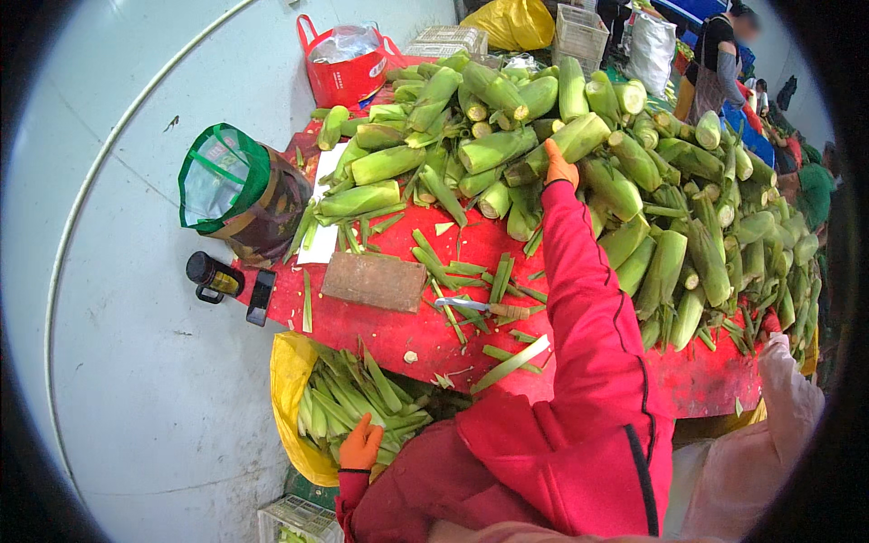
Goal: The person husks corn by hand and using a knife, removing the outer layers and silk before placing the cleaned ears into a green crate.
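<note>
My right hand (562, 166), in an orange glove, reaches far across the red-covered table (448, 346) to a heap of green corn ears in their husks. It grips one ear of corn (580, 138), the thumb over its side and the other fingers hidden. Low on the left, my left hand (362, 444), gloved in orange too, is over a yellow sack (288, 400) full of stripped husks (366, 390). Its fingers are apart and nothing shows in them. A knife (502, 310) with a wooden handle lies among husk strips on the table.
Left of the knife lies a brown block (373, 282). A phone (261, 297), a dark flask (216, 275) and a green-rimmed bag (258, 197) line the left edge. A red bag (343, 75) stands behind. Another person's pink sleeve (787, 373) is at right.
</note>
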